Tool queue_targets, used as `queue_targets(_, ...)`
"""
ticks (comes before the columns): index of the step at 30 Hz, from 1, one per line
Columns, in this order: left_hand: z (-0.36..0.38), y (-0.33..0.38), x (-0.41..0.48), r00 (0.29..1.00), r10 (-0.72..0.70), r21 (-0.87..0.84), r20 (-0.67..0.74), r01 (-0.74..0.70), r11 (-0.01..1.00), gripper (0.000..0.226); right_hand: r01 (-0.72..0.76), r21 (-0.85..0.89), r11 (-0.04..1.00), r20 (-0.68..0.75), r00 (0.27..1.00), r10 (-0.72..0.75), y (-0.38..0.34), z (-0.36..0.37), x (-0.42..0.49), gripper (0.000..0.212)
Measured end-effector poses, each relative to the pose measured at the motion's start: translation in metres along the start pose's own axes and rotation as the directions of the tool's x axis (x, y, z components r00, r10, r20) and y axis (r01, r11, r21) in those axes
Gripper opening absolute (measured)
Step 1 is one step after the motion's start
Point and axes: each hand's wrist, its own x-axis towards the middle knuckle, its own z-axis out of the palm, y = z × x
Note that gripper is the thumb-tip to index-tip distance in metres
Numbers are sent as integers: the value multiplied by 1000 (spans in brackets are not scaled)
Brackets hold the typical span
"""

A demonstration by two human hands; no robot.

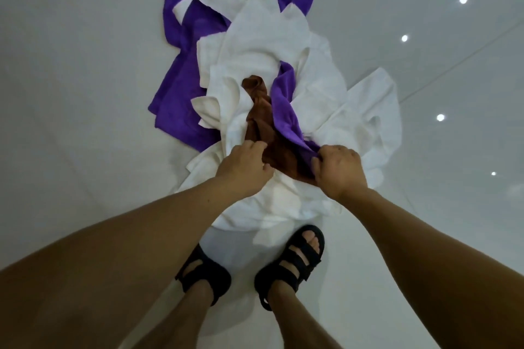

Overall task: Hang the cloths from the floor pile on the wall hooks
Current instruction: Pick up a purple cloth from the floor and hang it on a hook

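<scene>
A pile of cloths lies on the pale floor in front of me: several white cloths (263, 37), purple cloths (184, 85) and one brown cloth (266, 127) in the middle. My left hand (245, 168) pinches the near left edge of the brown cloth. My right hand (338, 170) grips the near end of a purple cloth (285, 106) together with the brown cloth's right edge. No wall hooks are in view.
My two feet in black sandals (295, 261) stand at the near edge of the pile, one partly on a white cloth. Glossy light floor tiles (85, 65) surround the pile, with ceiling light reflections at the right.
</scene>
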Motion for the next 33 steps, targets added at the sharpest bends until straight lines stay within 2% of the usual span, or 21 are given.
queue_targets(2,-31,15,-20,999,35,-25,-33,-36,999,58,59,205,977,-48,998,-50,-12,-40,-21,25)
queue_targets(4,-72,36,-43,991,115,-68,-69,-119,991,66,82,399,913,-37,997,-73,-24,-90,-44,20)
queue_targets(7,-140,70,-86,959,271,-127,-80,-280,952,76,132,696,706,-108,991,-78,-52,-176,-80,16)
queue_targets(10,-209,98,-134,919,380,-140,-105,-391,910,72,279,745,606,-237,960,-150,-89,-264,-113,12)
queue_targets(13,-277,114,-183,904,377,-210,-202,-415,885,47,402,737,543,-334,915,-225,-121,-344,-145,14)
queue_targets(14,-301,117,-199,910,361,-230,-204,-403,886,35,412,734,540,-335,911,-240,-130,-369,-156,19)
queue_targets(16,-345,121,-234,921,329,-205,-207,-370,906,9,354,755,553,-243,933,-265,-142,-414,-178,30)
queue_targets(18,-389,123,-271,907,308,-184,-288,-368,911,14,267,720,640,-76,948,-310,-153,-451,-199,40)
queue_targets(20,-433,122,-306,887,298,-163,-353,-372,914,14,236,615,752,74,933,-353,-169,-478,-216,37)
queue_targets(21,-452,121,-325,876,309,-116,-370,-374,920,15,240,575,782,115,923,-367,-179,-489,-225,34)
queue_targets(23,-486,115,-359,851,313,0,-422,-345,938,14,273,573,773,124,903,-411,-204,-511,-241,26)
queue_targets(25,-509,105,-389,800,277,51,-532,-296,954,9,302,674,675,72,882,-466,-232,-534,-259,18)
queue_targets(28,-529,92,-426,688,153,37,-709,-181,983,11,272,871,409,-13,845,-535,-275,-567,-282,14)
queue_targets(31,-529,82,-459,580,-143,-201,-802,-36,979,29,304,922,241,-130,827,-546,-313,-596,-300,10)
queue_targets(33,-518,76,-480,552,-396,-454,-734,35,890,38,304,940,152,-182,828,-530,-335,-614,-310,9)
